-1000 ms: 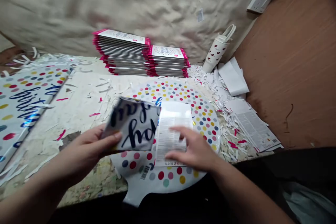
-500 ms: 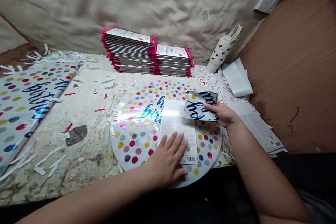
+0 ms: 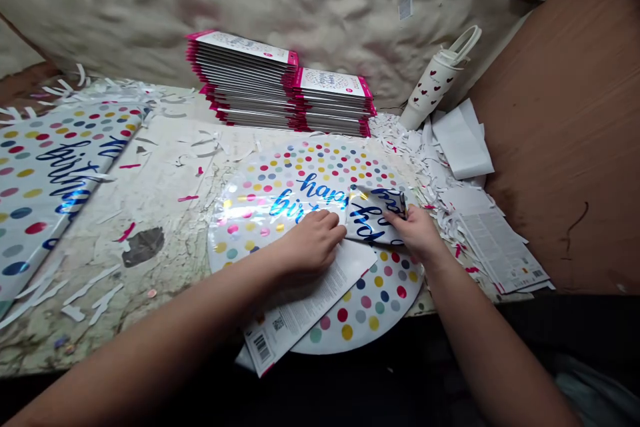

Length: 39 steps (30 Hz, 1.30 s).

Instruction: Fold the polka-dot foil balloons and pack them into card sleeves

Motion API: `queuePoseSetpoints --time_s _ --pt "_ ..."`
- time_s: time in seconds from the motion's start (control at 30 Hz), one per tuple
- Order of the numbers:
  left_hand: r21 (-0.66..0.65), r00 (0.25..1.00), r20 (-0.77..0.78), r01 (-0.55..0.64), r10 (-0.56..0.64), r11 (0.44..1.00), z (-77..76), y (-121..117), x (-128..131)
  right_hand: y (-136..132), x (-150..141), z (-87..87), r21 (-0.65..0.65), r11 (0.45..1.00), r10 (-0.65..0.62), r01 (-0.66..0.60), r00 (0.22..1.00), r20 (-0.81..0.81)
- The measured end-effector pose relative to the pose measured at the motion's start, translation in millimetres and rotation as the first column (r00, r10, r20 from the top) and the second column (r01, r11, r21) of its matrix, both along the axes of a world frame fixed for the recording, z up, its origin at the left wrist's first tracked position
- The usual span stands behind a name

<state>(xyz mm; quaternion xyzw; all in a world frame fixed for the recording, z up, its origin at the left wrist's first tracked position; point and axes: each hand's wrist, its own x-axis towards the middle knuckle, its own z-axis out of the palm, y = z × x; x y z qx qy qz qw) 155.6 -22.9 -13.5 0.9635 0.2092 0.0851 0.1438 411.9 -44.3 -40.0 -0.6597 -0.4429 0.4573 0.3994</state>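
My left hand (image 3: 313, 240) is closed at the upper end of a white printed packet (image 3: 313, 310) with a barcode; its fingertips hide what they pinch there. The packet lies slanted, its lower corner past the table's front edge. My right hand (image 3: 423, 230) grips a folded foil balloon (image 3: 370, 217) with blue lettering, thumb on top. The folded balloon's left edge is close to my left fingertips; whether it touches the packet cannot be made out. Beneath both lies a flat round foil balloon (image 3: 373, 303) with coloured dots and blue "happy birthday" script, partly covered.
Two stacks of pink-edged packets (image 3: 245, 83) stand at the back, beside a white tumbler (image 3: 433, 90) with hearts. More dotted foil balloons (image 3: 45, 187) lie at left. Paper shreds (image 3: 407, 147) and several printed packets (image 3: 500, 247) lie at right, near a brown board (image 3: 560, 167).
My left hand has gone from lying flat on the packet to closed at its upper end. The packet has turned and shifted toward the lower left. The folded balloon has moved slightly down.
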Motion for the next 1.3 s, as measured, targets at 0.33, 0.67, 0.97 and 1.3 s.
queuePoseSetpoints --time_s 0.33,0.67,0.97,1.3 --pt "0.108 0.997 0.04 0.066 -0.071 0.992 4.7 17.5 18.0 -18.6 -7.7 28.6 -0.27 0.928 0.16 -0.257 0.929 -0.334" --pt "0.16 0.994 0.016 0.107 -0.111 0.981 10.6 10.6 19.5 13.6 -29.2 31.3 -0.313 0.919 0.136 -0.24 0.937 -0.321" --pt "0.134 0.998 0.026 0.058 -0.062 0.989 11.3 13.5 17.0 6.6 -56.8 25.4 -0.089 0.991 0.087 -0.096 0.991 -0.1" --pt "0.136 0.993 0.112 -0.044 0.029 0.99 18.8 16.4 8.5 -13.4 -46.6 42.0 0.051 0.984 0.171 -0.169 0.985 -0.034"
